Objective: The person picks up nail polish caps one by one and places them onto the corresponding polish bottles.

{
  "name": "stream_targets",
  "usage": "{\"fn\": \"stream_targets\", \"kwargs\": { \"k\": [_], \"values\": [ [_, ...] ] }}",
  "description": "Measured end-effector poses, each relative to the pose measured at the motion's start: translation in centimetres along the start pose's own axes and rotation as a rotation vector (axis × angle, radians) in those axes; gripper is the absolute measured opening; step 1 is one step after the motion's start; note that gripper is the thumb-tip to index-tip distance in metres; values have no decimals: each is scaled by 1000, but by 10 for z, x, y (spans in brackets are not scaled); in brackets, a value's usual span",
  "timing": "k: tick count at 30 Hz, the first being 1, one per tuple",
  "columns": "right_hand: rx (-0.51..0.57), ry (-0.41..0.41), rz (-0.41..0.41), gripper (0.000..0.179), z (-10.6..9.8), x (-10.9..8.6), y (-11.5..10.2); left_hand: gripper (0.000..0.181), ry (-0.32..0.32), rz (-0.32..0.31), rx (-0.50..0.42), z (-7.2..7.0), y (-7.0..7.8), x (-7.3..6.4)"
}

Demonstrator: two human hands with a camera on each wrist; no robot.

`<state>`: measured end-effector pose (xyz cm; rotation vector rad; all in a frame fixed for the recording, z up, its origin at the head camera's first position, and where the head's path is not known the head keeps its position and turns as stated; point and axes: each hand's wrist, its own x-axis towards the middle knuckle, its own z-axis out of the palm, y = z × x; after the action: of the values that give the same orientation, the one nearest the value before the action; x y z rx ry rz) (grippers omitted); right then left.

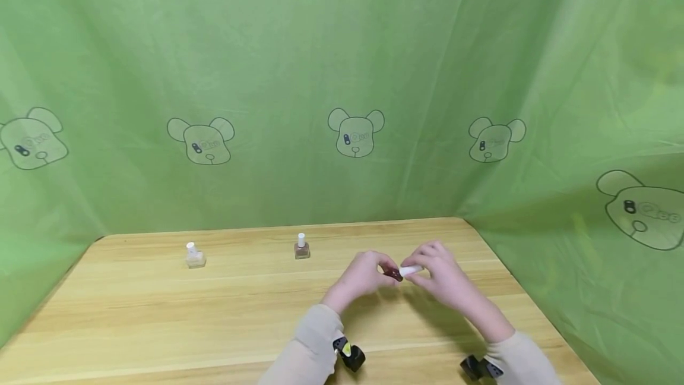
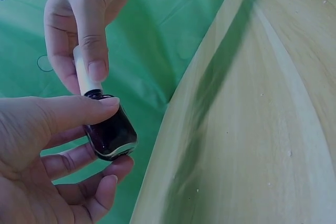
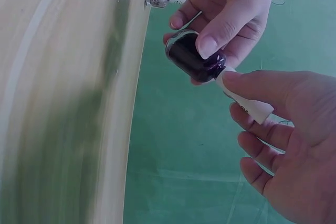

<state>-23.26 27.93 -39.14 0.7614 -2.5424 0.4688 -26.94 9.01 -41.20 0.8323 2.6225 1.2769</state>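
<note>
A dark red nail polish bottle (image 2: 111,135) with a white cap (image 3: 247,100) is held above the right part of the table. My left hand (image 1: 366,273) grips its glass body between thumb and fingers. With thumb and fingertips, my right hand (image 1: 439,272) pinches the white cap. The cap sits against the bottle's neck; whether it is screwed tight cannot be told. In the wrist views the bottle is tilted, and dark polish shows through the glass.
Two more nail polish bottles stand upright on the wooden table (image 1: 240,319): a clear-looking one (image 1: 195,259) at the far left and a pinkish-brown one (image 1: 301,250) near the back middle. A green curtain (image 1: 283,76) with bear-head prints rises behind the table and along its sides.
</note>
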Motion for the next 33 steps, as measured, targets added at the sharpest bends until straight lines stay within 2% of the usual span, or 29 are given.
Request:
{"fn": "stream_targets", "kwargs": {
  "k": [13,17,20,22,28,33],
  "values": [
    [8,-57,18,22,-2,-2,-1,18,-25,24,-6,3,-3,0],
    [47,-49,52,38,-3,-2,2,19,-28,31,-45,5,-7,2],
    [152,-37,114,57,-5,-1,5,19,-8,34,-92,6,-12,3],
    [252,-35,153,63,-5,0,9,19,7,32,-128,6,-13,3],
    [558,-61,259,51,-5,1,21,19,20,-30,-256,5,-14,3],
    [731,-91,329,47,-7,2,21,18,15,-45,-287,3,-12,2]
  ]
}}
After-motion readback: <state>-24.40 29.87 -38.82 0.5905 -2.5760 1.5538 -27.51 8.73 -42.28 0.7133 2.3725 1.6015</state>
